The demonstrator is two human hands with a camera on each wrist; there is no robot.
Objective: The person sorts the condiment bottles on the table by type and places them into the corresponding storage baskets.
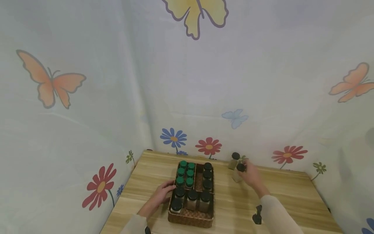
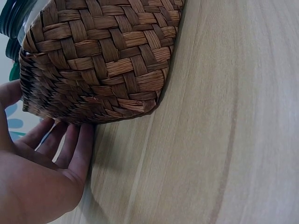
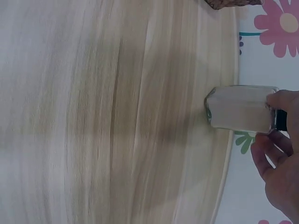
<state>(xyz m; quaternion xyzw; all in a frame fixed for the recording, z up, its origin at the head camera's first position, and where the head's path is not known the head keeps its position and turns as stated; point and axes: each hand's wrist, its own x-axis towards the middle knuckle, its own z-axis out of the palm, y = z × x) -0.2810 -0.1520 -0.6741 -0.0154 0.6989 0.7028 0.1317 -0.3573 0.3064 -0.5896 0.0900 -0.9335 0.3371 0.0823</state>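
My right hand [image 1: 252, 177] pinches a glass spice jar [image 3: 240, 109] near its black lid. The jar stands upright on the table, with pale contents. Just behind it is a second black-lidded jar [image 1: 232, 163]. At the left side of a woven basket [image 1: 191, 221], my left hand [image 1: 159, 196] touches the wall with fairly straight fingers [image 2: 80, 151]. One compartment of the basket holds several green-lidded jars [image 1: 190, 174]. Black-lidded jars [image 1: 207, 175] line the back right compartment, and several larger black-lidded jars [image 1: 192, 200] stand in the front one.
The wooden table [image 1: 233, 214] meets a fabric wall [image 1: 187, 97] printed with flowers and butterflies at the back and sides. Both jars outside the basket are close to the table's back edge. A dark strap piece [image 1: 257, 215] shows at my right wrist.
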